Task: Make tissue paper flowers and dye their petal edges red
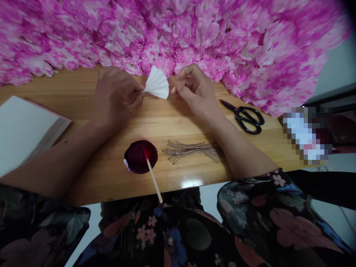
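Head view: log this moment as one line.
left hand: pinching white pleated fan | right hand: beside fan, grip unclear | black scissors: on table | stick: leaning in dark-red dish

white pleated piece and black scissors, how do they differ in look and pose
The white pleated piece is pale and fan-shaped; the black scissors are dark with looped handles. The white pleated piece is pinched in the left hand; the black scissors lie on the wooden table. Both narrow toward the picture's left.

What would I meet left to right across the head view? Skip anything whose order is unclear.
White paper stack → left hand → pleated white paper → right hand → scissors → pixelated item.
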A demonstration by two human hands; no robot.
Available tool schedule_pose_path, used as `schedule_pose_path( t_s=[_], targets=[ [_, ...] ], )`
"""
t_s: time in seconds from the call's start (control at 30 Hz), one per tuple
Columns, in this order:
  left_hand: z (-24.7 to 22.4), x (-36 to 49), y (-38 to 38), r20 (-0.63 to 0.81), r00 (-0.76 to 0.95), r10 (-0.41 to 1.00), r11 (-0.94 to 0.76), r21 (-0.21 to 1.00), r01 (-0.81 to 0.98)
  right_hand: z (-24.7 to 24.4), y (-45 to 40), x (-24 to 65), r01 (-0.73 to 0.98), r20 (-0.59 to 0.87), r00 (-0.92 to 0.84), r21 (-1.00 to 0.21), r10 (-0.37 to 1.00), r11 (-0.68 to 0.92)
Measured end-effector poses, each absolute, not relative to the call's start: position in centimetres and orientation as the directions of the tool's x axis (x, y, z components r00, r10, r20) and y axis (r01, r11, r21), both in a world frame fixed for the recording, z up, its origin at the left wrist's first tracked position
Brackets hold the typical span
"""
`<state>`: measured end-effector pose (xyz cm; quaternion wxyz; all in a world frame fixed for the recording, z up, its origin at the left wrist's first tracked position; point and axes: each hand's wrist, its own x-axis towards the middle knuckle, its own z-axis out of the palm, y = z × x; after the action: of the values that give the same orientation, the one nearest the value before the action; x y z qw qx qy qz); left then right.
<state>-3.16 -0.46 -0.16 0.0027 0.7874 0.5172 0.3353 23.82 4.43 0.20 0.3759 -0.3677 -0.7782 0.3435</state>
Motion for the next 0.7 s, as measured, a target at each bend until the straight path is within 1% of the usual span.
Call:
schedule_pose_path(
  t_s=[0.1,0.2,0.3,0.57,0.7],
  targets=[
    [-0.4,-3.4,-0.2,0.514,0.234,0.825,-0.454,0.358,0.816,0.6,4.0,23.9,0.281,0.344,-0.459,-0.819,0.819,0.501],
    [-0.4,-3.3,-0.2,0.525,0.230,0.820,-0.448,0.337,0.828,0.4,3.7,23.6,0.287,0.316,-0.486,-0.823,0.815,0.491],
    [0.0,-2.8,-0.7,0.519,0.239,0.821,-0.456,0.342,0.822,0.0,3.6,23.3,0.290,0.306,-0.500,-0.823,0.810,0.489],
    [0.6,-2.3,-1.3,0.469,0.239,0.850,-0.427,0.347,0.835,0.3,3.6,23.4,0.382,0.302,-0.489,-0.769,0.818,0.512],
    [0.6,-2.3,-1.2,0.494,0.251,0.832,-0.459,0.358,0.813,0.8,3.4,23.5,0.410,0.302,-0.497,-0.745,0.814,0.527]
  ],
)
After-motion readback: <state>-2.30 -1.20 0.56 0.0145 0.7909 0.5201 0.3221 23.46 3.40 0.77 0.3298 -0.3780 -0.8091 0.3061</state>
